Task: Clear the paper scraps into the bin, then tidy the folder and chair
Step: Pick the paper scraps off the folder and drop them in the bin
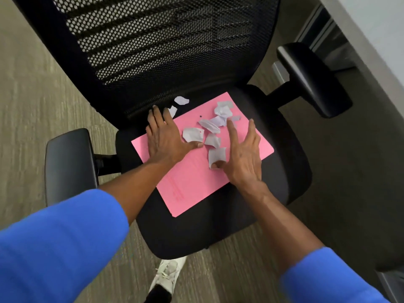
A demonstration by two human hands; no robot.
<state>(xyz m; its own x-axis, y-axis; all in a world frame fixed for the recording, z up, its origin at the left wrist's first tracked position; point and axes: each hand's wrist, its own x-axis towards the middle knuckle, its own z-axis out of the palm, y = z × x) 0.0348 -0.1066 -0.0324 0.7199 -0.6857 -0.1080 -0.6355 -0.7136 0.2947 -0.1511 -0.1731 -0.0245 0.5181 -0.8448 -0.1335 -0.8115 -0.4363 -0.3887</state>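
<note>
A pink folder (192, 184) lies flat on the black seat of an office chair (284, 154). Several torn white paper scraps (212, 125) are scattered over the folder's far half, and two more scraps (181, 100) lie on the seat near the mesh backrest. My left hand (166, 138) rests flat on the folder's left part, fingers spread, thumb touching a scrap. My right hand (242, 156) is on the right side of the pile, fingers apart, thumb pressing on one scrap. Neither hand grips anything. No bin is in view.
The chair's black mesh backrest (157, 40) rises beyond the seat, with armrests at left (70, 165) and right (312, 77). A white desk edge (376, 40) runs along the right. My white shoe (168, 274) stands on grey-green carpet (32, 106) under the seat's front.
</note>
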